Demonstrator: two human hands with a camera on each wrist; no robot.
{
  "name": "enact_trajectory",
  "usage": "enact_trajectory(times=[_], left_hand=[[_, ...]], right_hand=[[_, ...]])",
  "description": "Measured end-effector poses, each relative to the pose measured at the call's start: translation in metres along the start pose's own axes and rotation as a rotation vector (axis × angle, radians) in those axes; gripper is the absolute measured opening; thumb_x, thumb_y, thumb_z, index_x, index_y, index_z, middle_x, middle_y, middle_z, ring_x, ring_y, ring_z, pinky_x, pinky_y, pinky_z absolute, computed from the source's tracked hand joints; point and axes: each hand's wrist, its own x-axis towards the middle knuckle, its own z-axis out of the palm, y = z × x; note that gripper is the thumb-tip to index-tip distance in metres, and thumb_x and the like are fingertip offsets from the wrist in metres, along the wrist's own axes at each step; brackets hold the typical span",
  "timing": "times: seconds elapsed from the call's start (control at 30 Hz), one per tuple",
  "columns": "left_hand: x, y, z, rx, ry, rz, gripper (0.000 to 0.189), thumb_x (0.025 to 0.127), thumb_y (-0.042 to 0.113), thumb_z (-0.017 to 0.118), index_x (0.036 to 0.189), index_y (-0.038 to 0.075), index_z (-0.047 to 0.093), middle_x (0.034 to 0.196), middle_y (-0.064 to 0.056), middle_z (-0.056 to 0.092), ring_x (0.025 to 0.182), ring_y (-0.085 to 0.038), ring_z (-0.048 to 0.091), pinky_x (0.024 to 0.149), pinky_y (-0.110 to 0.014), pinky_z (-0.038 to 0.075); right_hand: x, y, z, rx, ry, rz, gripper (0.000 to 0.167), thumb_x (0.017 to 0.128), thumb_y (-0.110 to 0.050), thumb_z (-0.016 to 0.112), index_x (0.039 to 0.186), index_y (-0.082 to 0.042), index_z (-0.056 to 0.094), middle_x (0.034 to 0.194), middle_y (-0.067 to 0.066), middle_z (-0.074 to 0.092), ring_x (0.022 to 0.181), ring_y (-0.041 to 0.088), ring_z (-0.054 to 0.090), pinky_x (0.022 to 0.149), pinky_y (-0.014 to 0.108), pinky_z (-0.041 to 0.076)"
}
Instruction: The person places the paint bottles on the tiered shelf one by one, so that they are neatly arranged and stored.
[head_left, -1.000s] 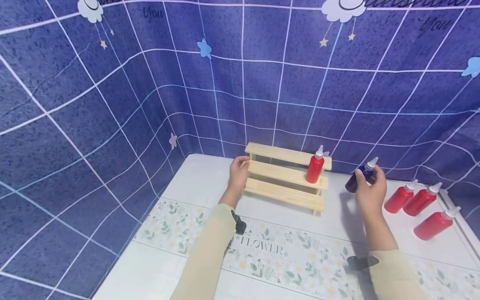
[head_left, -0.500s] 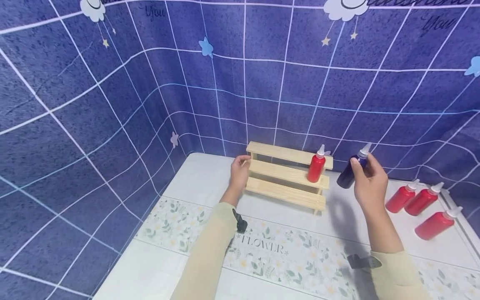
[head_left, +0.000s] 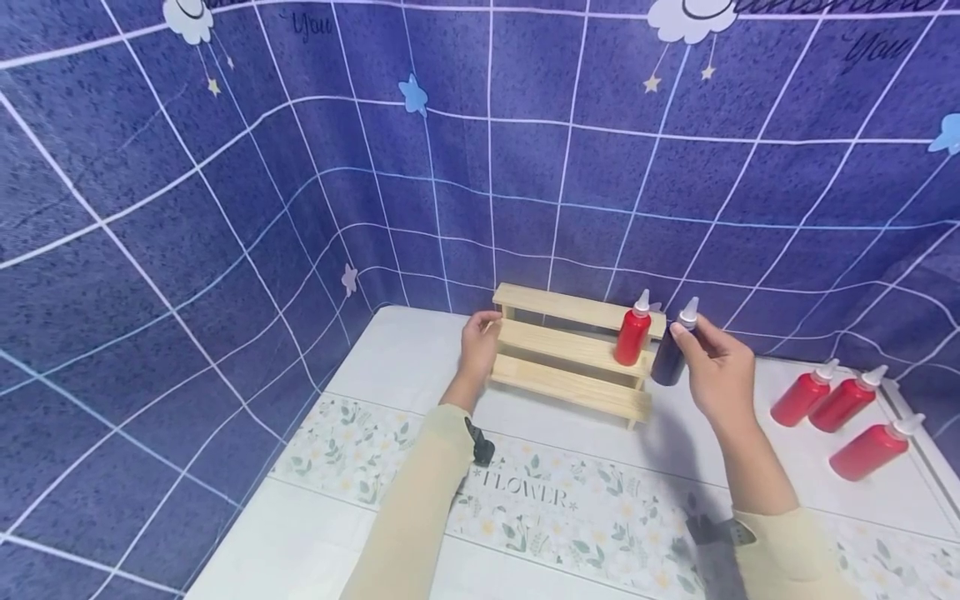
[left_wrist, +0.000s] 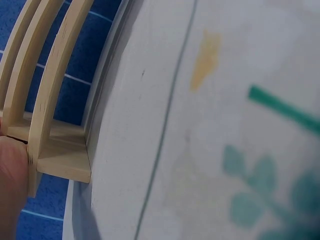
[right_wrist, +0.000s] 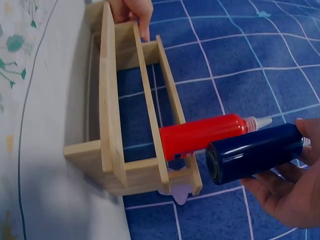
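Observation:
A three-tier wooden rack (head_left: 570, 387) stands on the table by the back wall. At its left end my left hand (head_left: 478, 346) grips the side; the left wrist view shows the thumb (left_wrist: 12, 162) against the wood. A red squeeze bottle (head_left: 632, 337) with a white nozzle stands upright on the middle tier, near the right end. My right hand (head_left: 722, 371) holds a dark blue squeeze bottle (head_left: 667, 360) near its top, fingers and thumb round it. In the right wrist view the blue bottle's base (right_wrist: 214, 162) is off the boards, close beside the red bottle.
To the right, several red squeeze bottles (head_left: 843, 404) lie tilted on the table near its raised edge (head_left: 926, 454). A floral strip (head_left: 555, 500) lettered FLOWER crosses the white table in front of the rack. Behind hangs a blue cloth (head_left: 570, 167) with a white grid.
My right hand has carried the blue bottle leftward to the rack's right end, and the bottle is now more upright. My left hand stays at the rack's left end.

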Motion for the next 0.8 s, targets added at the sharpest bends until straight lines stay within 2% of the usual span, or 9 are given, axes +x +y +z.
enact_trajectory(times=[0.2,0.4,0.7,0.8], left_hand=[[-0.003,-0.001,0.000,-0.011,0.001,-0.017,0.017,0.103,0.010,0.060,0.118,0.008,0.068,0.156,-0.017,0.055,0.154,-0.033,0.043,0.130,-0.049,0.034],[-0.004,-0.005,0.000,0.006,0.005,-0.015,0.016,0.103,0.011,0.060,0.117,0.009,0.068,0.156,-0.017,0.056,0.153,-0.033,0.044,0.130,-0.050,0.035],[-0.001,-0.001,-0.001,-0.010,0.015,0.009,0.016,0.102,0.009,0.060,0.115,0.005,0.068,0.151,-0.018,0.060,0.151,-0.033,0.046,0.130,-0.050,0.035],[-0.001,0.000,0.001,-0.019,0.014,0.015,0.016,0.102,0.008,0.059,0.115,0.003,0.068,0.151,-0.020,0.060,0.152,-0.033,0.045,0.131,-0.050,0.033]], right_hand=[[-0.007,-0.003,0.005,0.011,-0.058,0.041,0.040,0.097,-0.022,0.078,0.133,-0.005,0.073,0.084,-0.041,0.065,0.084,-0.018,0.066,0.079,0.002,0.053],[-0.012,-0.003,0.012,0.054,-0.143,0.086,0.041,0.095,-0.024,0.080,0.131,-0.005,0.074,0.085,-0.031,0.071,0.079,-0.010,0.070,0.070,0.012,0.060],[-0.017,-0.003,0.032,0.047,-0.203,0.026,0.034,0.091,-0.021,0.084,0.112,0.002,0.072,0.093,-0.029,0.069,0.091,-0.012,0.069,0.083,0.007,0.057],[-0.019,-0.001,0.037,0.028,-0.230,0.022,0.033,0.091,-0.021,0.084,0.111,0.002,0.071,0.099,-0.021,0.072,0.092,-0.014,0.068,0.083,0.008,0.057]])
